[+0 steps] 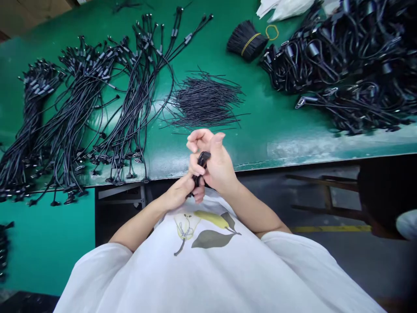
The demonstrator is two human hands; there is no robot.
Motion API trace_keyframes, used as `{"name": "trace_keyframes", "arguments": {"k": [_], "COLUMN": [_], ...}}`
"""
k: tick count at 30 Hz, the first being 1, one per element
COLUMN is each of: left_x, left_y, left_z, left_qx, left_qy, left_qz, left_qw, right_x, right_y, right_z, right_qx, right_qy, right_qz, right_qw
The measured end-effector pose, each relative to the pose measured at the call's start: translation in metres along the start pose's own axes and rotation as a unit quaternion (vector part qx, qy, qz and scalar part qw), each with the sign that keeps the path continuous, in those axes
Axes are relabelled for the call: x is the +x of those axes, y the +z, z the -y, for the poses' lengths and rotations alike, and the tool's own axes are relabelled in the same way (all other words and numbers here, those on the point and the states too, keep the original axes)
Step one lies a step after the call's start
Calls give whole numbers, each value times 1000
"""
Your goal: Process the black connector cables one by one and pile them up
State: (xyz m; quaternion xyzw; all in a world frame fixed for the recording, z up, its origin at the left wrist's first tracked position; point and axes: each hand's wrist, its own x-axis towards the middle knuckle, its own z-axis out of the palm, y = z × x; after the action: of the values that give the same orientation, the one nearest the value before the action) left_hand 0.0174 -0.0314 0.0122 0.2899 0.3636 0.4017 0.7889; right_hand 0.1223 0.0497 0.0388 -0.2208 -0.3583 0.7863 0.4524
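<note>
Head view: I watch the left hand (177,193) and right hand (219,165), fingers (196,169) curled tight, grasping a black cable bundle (202,161) just above the green bench (260,134) edge. A loose grip could drop it.

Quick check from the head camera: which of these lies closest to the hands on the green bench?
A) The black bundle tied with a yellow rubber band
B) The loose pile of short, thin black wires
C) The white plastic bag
B: the loose pile of short, thin black wires lies on the green bench just beyond the left hand and right hand, which pinch a small black piece.
</note>
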Motion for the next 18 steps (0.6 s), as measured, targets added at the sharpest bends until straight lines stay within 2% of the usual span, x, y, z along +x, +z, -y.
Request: {"name": "trace_keyframes", "arguments": {"k": [3, 4, 5, 6, 7, 9, 10, 11, 12, 13, 14, 15, 17, 18], "left_x": [-4, -4, -4, -4, -5, -6, -7, -8, -10, -12, -14, -16, -20, -21], "left_y": [1, -2, -5, -10, -15, -24, -26, -28, -28, -27, -25, -23, -20, -19], "left_z": [-10, -13, -15, -18, -19, -22, -24, -25, -28, -30, -32, -34, -38, -39], "left_qx": [-74, -78, -73, -59, -37, 31, 77, 135, 206, 293, 389, 487, 645, 697], "left_qy": [-52, -59, -59, -54, -45, -45, -60, -80, -99, -107, -100, -79, -26, -2], "left_qz": [-36, -56, -76, -98, -120, -128, -105, -68, -27, 8, 33, 48, 76, 96], "left_qw": [995, 994, 993, 992, 991, 990, 990, 985, 973, 950, 915, 869, 760, 711], "right_x": [7, 8, 8, 6, 4, -3, -8, -13, -18, -24, -29, -34, -43, -46], "right_y": [-12, -17, -24, -30, -36, -47, -52, -56, -59, -61, -62, -62, -60, -58], "right_z": [7, 11, 16, 20, 24, 26, 25, 21, 17, 13, 9, 6, 6, 7], "right_qx": [-87, -156, -244, -342, -440, -595, -648, -689, -722, -748, -763, -770, -761, -748], "right_qy": [-70, -104, -145, -193, -240, -310, -321, -315, -293, -261, -221, -176, -85, -38], "right_qz": [-5, -2, 13, 46, 98, 222, 272, 307, 327, 337, 348, 363, 384, 389], "right_qw": [994, 982, 959, 919, 860, 708, 635, 576, 535, 510, 497, 495, 515, 537]}}
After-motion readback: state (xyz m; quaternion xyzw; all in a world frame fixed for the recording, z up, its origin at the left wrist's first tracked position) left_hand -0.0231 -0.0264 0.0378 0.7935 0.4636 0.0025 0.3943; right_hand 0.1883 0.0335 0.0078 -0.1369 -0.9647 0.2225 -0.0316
